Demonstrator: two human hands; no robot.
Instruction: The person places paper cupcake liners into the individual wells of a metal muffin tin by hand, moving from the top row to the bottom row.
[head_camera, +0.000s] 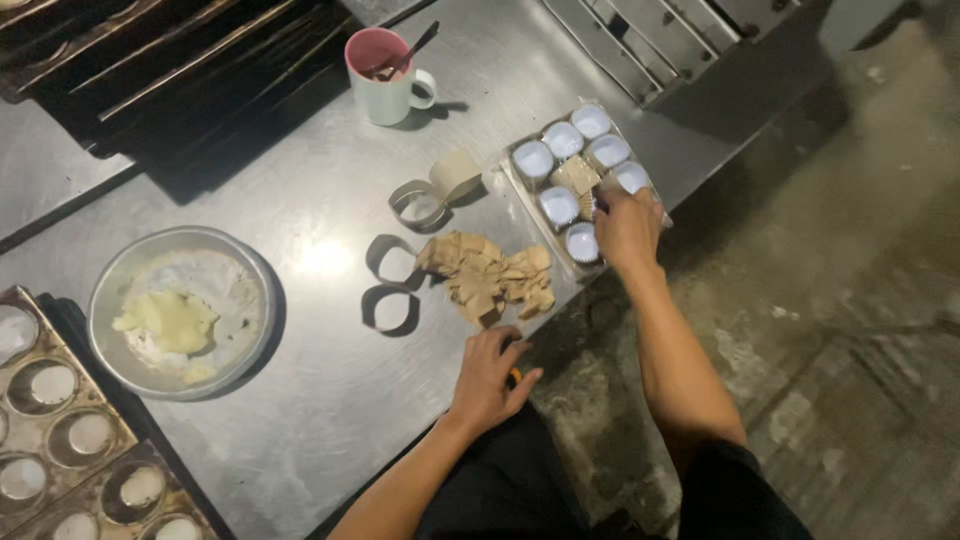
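Right hand (628, 225), fingers curled, grips clear cup tray (585, 180) at desk (300, 200) right edge. Tray looks light, flimsy, prob. flexes: support rim w/ both hands. Left hand (490, 375) rests half-open on near edge; an orange bit shows under it.

Two bare forearms enter from the lower centre of the frame; no sleeves, watch or bands visible. Left hand (490, 375) and right hand (628, 228) ungloved, no rings seen. Dark, near-black clothing at the bottom edge, lower centre and lower right; plain, no markings discernible.
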